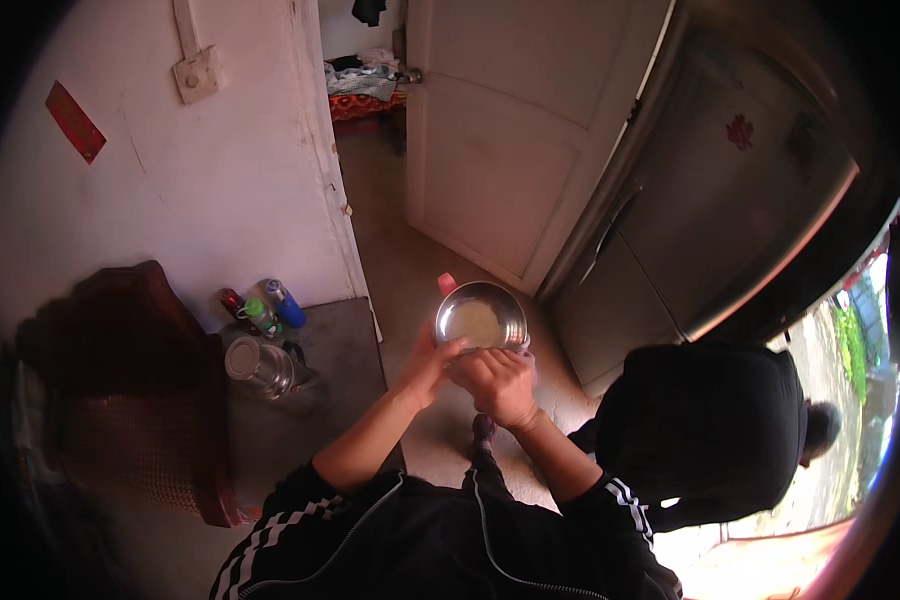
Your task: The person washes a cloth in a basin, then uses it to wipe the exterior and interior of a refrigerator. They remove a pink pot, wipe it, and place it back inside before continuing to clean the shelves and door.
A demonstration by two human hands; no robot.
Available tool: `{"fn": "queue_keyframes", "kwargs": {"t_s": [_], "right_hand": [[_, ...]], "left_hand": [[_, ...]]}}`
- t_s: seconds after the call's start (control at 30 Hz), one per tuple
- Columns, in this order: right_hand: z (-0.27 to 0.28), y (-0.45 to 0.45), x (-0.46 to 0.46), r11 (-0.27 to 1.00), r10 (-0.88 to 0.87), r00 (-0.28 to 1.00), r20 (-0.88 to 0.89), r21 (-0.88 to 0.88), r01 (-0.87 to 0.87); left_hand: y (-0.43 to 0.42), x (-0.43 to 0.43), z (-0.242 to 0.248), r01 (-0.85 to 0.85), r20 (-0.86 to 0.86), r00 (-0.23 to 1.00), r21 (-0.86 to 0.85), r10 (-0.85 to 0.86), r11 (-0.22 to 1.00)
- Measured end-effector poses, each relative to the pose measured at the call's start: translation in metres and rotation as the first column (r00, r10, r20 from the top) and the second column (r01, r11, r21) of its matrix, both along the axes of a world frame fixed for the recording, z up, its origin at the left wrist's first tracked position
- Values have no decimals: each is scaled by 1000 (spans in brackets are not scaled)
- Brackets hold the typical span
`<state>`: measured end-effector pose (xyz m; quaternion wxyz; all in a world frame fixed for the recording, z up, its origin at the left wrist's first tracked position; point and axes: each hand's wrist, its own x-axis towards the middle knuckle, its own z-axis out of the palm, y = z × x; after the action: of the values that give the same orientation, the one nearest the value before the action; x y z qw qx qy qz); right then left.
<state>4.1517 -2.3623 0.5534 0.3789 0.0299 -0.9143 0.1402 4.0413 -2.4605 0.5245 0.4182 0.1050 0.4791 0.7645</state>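
A shiny round metal bowl (507,309) is held out in front of my body, its open side facing me. My left hand (429,366) grips it at the left, with the thumb over the near rim. A pinkish tip shows beyond the far-left rim, probably a finger of that hand. My right hand (497,382) is curled at the bowl's near rim, knuckles up. Something pale shows beside its fingers at the right of the rim, too small to identify. The bowl's underside is hidden.
A dark table (337,352) at left carries a metal vacuum flask (259,367), a blue bottle (285,304), a green-capped bottle (261,315) and a red one. A wooden chair (146,405) stands beside it. A refrigerator (690,180), an open door (510,127) and a person in black (705,427) are close by.
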Motion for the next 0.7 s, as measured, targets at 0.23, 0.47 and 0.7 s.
{"fn": "queue_keyframes", "kwargs": {"t_s": [0.23,0.47,0.7], "right_hand": [[18,157,-66,536,-178,984,14,-837,109],[-57,462,-98,431,-575,801,168,-770,471],[-151,625,-115,97,-384,832,401,-878,468]], "left_hand": [[80,-109,-70,2,321,944,240,-81,971],[209,-169,-25,-44,279,960,227,-21,973],[290,-205,3,64,272,950,312,-153,948]]}}
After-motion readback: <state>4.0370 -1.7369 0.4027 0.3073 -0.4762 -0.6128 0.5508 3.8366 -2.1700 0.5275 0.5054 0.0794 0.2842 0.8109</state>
